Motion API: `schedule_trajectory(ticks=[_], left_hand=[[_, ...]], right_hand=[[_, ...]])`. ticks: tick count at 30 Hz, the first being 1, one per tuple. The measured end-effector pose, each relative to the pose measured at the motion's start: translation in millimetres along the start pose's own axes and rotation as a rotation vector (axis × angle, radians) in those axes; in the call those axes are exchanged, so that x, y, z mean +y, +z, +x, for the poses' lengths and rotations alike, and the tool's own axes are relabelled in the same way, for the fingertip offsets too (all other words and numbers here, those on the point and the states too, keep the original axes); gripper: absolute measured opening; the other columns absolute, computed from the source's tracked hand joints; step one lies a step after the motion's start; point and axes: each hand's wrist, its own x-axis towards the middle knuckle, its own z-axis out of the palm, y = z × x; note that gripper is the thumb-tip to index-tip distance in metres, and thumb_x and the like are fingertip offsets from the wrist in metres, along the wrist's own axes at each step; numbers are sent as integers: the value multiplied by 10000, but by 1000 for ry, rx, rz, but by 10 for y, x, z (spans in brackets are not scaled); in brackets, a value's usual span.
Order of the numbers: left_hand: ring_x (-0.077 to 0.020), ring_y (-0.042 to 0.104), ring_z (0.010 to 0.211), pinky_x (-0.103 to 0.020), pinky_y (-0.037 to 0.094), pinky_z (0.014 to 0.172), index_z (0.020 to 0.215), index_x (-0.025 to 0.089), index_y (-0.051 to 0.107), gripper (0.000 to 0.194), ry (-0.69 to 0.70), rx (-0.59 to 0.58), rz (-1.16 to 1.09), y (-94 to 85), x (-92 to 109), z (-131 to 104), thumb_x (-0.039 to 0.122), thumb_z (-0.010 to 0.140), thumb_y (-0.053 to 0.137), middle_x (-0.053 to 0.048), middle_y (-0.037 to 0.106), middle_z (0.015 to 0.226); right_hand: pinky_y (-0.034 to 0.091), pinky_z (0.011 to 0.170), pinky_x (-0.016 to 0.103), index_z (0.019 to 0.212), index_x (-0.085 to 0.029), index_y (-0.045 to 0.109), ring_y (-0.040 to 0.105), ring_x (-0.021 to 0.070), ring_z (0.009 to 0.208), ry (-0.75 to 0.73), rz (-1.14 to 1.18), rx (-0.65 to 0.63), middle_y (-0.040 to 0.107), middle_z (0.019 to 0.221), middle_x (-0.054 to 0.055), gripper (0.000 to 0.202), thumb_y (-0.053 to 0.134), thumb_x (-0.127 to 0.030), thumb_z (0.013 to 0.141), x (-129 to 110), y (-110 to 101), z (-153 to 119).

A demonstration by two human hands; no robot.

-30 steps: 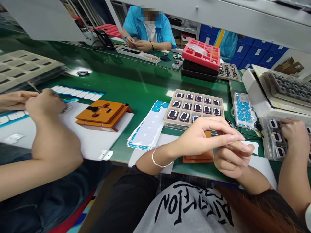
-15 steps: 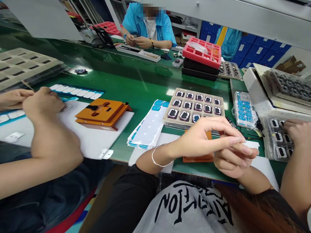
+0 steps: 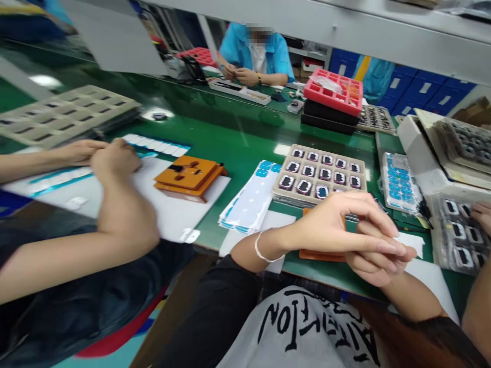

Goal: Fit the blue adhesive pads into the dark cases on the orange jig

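My left hand (image 3: pixel 337 227) reaches in over the bench edge, a white band on its wrist, its fingers bent over my right hand. My right hand (image 3: pixel 378 263) lies beneath it with curled fingers. The two hands touch at the fingertips; whether anything small is between them cannot be made out. Under and behind my left hand is an orange fixture (image 3: pixel 322 254), partly hidden. Just beyond stands a beige tray (image 3: pixel 276 193) of small framed parts. Left of it lie white sheets (image 3: pixel 245 207) with blue stickers.
At left, a co-worker's hands (image 3: pixel 115 158) work near another orange fixture (image 3: pixel 187 176). A co-worker's hand (image 3: pixel 482 217) is at a clear tray (image 3: pixel 454 250) on the right. Red tray (image 3: pixel 333 92) and a person (image 3: pixel 255 56) are across the bench.
The view has shifted left, so most things appear farther right. My hands stay together in nearly the same pose. The right co-worker's hand shows less at the picture's edge.
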Motion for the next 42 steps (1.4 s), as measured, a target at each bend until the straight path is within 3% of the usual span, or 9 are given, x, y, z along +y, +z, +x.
schedule_trajectory(ticks=[4,7,11,14,16,19,26,30,42], left_hand=[[-158,668,1044,-306,513,1003,973,164,723,110,112,35,247,-23,-128,-288,184,937,620,-70,740,1070],[-172,635,1137,-335,513,1016,1095,182,701,211,17,361,595,-171,-292,-957,247,988,531,-90,686,1212],[-296,547,1233,-526,428,1069,1136,163,689,282,-473,1068,1410,-491,-282,-2188,310,962,523,-164,623,1278],[-367,428,1354,-614,266,1158,1218,113,648,357,-832,1227,1639,-723,-145,-2866,292,955,487,-215,533,1401],[-390,394,1369,-680,157,1168,1265,92,613,393,-951,1251,1661,-821,-88,-3042,287,956,468,-230,516,1414],[-403,384,1336,-711,140,1139,1273,95,611,417,-918,1293,1662,-829,-142,-2876,335,963,469,-232,521,1394],[-273,424,1145,-471,320,1072,1171,243,708,351,-205,1194,1599,-706,-694,-1633,403,954,484,-118,574,1228],[-263,410,1072,-461,267,1016,1227,346,695,366,-240,1216,1576,-817,-935,-1300,469,932,518,-94,559,1108],[-275,377,1070,-435,252,929,1366,396,583,478,-394,1190,1531,-843,-997,-1367,581,939,471,-98,462,1138]], right_hand=[[191,407,189,803,-228,521,178,-6,359,36,-136,144,474,575,-135,305,803,-120,762,-17,-119,-30],[217,422,223,793,-224,497,205,38,419,99,-231,253,513,640,-94,325,801,-118,744,0,-262,19],[277,405,222,806,-219,459,241,54,444,62,-240,333,524,687,-69,313,754,-123,762,-7,-361,105],[338,400,192,797,-215,428,296,49,443,17,-240,339,502,675,-75,299,705,-104,778,14,-343,313],[379,416,178,778,-215,411,339,47,446,43,-266,299,475,645,-86,317,706,-101,766,94,-324,598],[400,432,162,760,-218,398,386,49,457,124,-275,247,418,591,-102,323,707,-128,782,309,-345,1209],[439,467,182,732,-213,412,431,56,449,31,-186,340,407,540,-110,300,491,-220,1021,871,-706,2187],[493,531,229,737,-219,462,462,69,463,23,-220,352,427,518,-118,289,505,-255,1020,936,-922,2187],[482,573,246,787,-243,514,492,81,506,50,-233,384,448,522,-126,208,603,-287,970,1035,-964,2183]])
